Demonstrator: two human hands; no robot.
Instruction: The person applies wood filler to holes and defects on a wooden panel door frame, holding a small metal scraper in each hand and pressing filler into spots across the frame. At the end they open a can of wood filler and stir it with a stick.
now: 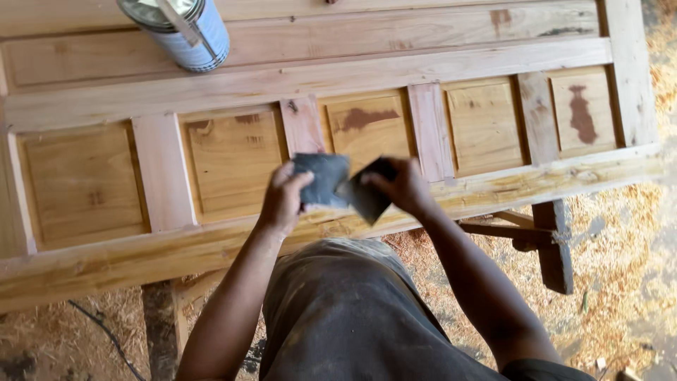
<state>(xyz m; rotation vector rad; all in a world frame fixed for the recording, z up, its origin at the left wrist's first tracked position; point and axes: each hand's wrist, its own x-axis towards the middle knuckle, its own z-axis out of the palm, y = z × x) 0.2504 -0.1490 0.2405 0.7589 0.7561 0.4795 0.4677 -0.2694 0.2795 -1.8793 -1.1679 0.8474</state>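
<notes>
Head view: dark grey sandpaper sheet (337,185) stretched betw. both hands — left hand (283,197) and right hand (403,185) each pinch an edge — above a panelled wooden door (233,159), smooth-planed, w/ a cylindrical tin (180,29) on it.

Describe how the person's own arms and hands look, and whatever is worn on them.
Both arms are bare from hand to above the elbow: no gloves, no sleeves showing, no watch or rings visible. The left hand and right hand are uncovered. The arms look lean. A dusty, stained grey-brown garment covers the torso between them.
</notes>
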